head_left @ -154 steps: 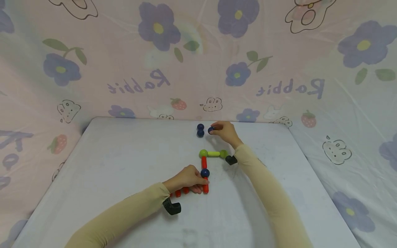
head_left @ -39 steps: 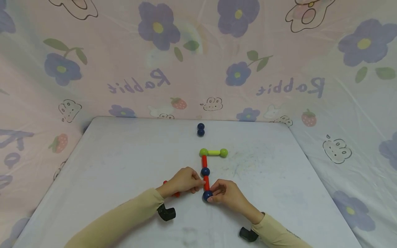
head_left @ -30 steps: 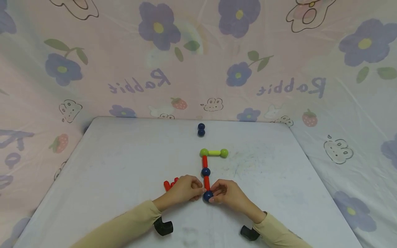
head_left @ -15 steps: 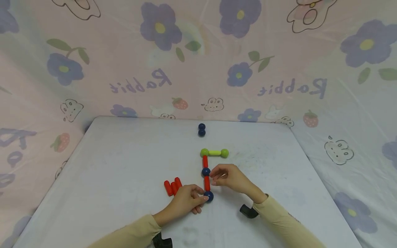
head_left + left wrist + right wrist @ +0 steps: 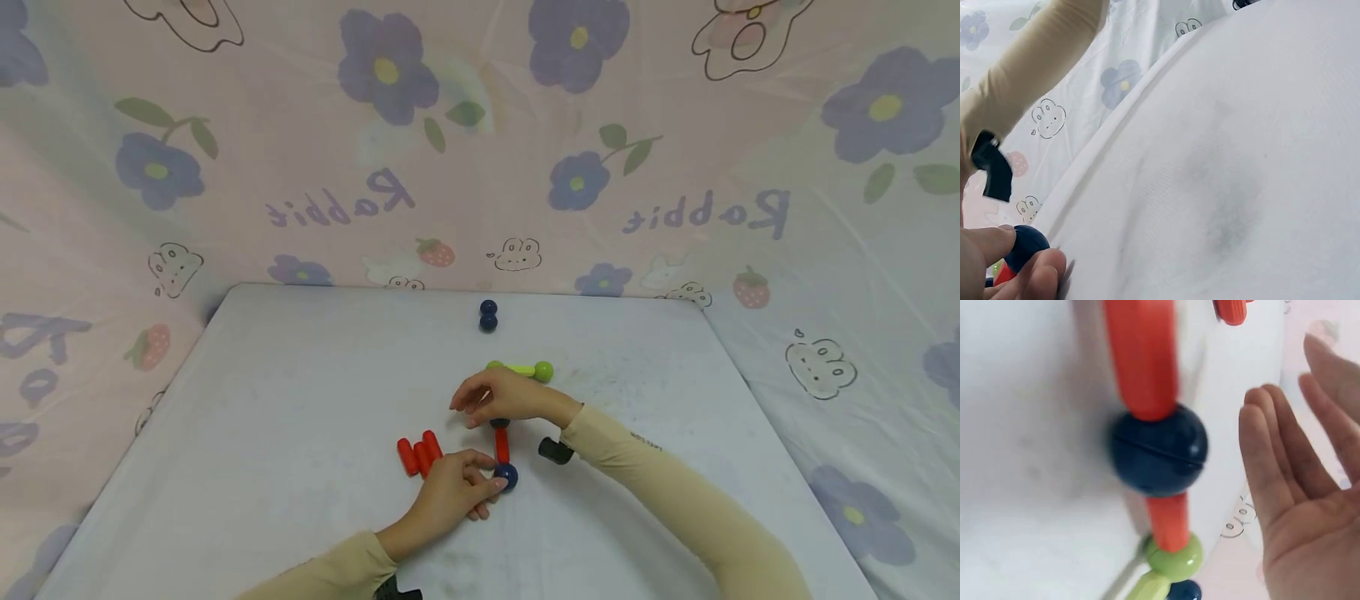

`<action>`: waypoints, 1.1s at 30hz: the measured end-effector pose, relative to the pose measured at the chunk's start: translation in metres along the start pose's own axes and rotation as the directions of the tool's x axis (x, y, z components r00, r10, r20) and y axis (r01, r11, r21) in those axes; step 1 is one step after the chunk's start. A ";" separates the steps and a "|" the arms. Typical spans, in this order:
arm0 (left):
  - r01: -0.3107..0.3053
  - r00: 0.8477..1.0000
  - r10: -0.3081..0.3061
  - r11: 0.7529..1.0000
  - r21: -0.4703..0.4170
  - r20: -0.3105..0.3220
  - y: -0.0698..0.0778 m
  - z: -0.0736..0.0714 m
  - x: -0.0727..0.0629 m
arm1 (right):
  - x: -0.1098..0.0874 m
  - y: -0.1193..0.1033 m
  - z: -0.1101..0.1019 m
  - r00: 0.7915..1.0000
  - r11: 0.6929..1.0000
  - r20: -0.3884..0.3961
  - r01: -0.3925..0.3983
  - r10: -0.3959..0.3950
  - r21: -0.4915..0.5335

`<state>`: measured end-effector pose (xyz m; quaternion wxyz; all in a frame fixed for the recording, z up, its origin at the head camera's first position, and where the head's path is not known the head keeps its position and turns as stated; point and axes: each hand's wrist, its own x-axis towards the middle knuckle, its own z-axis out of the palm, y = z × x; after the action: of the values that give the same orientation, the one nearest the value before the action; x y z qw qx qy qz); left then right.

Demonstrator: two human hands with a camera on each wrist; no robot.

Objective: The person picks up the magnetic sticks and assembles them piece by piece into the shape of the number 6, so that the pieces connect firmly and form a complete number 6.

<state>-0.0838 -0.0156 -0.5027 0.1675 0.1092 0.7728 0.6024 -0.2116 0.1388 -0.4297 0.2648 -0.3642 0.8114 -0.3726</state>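
Note:
Near the front of a chain of balls and rods, my left hand [image 5: 450, 493] pinches the dark blue ball [image 5: 507, 477] between thumb and fingers. A red rod [image 5: 502, 446] runs from that ball to a middle blue ball [image 5: 1160, 450]. Beyond it a shorter-looking red rod [image 5: 1169, 522] joins a green ball [image 5: 1175, 557], where a light green rod [image 5: 522, 370] branches right to another green ball [image 5: 544, 372]. My right hand [image 5: 510, 396] is over the chain, fingers loosely bent and holding nothing, covering part of it in the head view.
Several loose red rods [image 5: 407, 457] lie left of the chain, beside my left hand. Two dark blue balls [image 5: 488, 322] sit together near the back edge of the white table [image 5: 315, 358]. A patterned curtain [image 5: 480, 167] hangs behind.
My right hand brought a blue ball from the back to the chain's front end, released it and moved up and left over the chain. My left hand shifted from the red rod to that ball.

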 end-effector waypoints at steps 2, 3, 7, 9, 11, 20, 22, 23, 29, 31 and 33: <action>0.001 1.000 -0.001 1.000 0.022 -0.014 0.000 0.001 -0.001 | 0.011 -0.003 -0.001 0.999 1.000 0.052 0.018 -0.016 -0.020; 0.003 1.000 -0.002 1.000 0.031 -0.019 -0.001 0.002 -0.001 | 0.016 -0.003 -0.002 0.997 0.999 0.078 0.028 -0.025 -0.037; 0.012 0.999 -0.010 0.999 0.051 -0.035 -0.002 0.003 -0.001 | 0.036 -0.005 0.000 0.983 0.995 0.175 0.059 -0.045 -0.080; 0.011 0.999 -0.009 0.999 0.052 -0.037 -0.002 0.003 -0.001 | 0.044 -0.005 0.002 0.976 0.996 0.215 0.063 -0.047 -0.070; 0.009 0.999 -0.007 0.999 0.054 -0.036 -0.001 0.003 -0.001 | 0.052 -0.005 0.004 0.969 0.997 0.244 0.056 -0.041 -0.054; 0.009 1.000 -0.008 0.999 0.054 -0.023 0.000 0.002 -0.002 | 0.071 -0.009 0.010 0.944 0.999 0.330 0.037 -0.022 -0.040; 0.009 1.000 -0.008 0.999 0.051 -0.021 0.000 0.002 -0.002 | 0.073 -0.008 0.012 0.940 0.999 0.340 0.031 -0.018 -0.035; 0.008 1.000 -0.007 0.999 0.050 -0.020 0.000 0.002 -0.002 | 0.074 -0.007 0.013 0.939 0.999 0.344 0.030 -0.017 -0.033; -0.005 1.000 0.005 0.999 0.035 -0.023 -0.001 0.002 -0.002 | 0.078 -0.007 0.017 0.933 0.999 0.360 0.024 -0.006 -0.045; -0.009 1.000 0.009 0.999 0.031 -0.024 -0.002 0.002 -0.002 | 0.079 -0.006 0.018 0.932 0.997 0.362 0.028 -0.002 -0.067; -0.011 1.000 0.012 0.999 0.034 -0.025 -0.001 0.002 -0.002 | 0.080 -0.006 0.019 0.932 0.995 0.361 0.029 0.007 -0.092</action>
<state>-0.0813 -0.0146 -0.5044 0.1524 0.1087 0.7844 0.5914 -0.2435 0.0653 -0.4486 0.3895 -0.4432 0.7639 -0.2614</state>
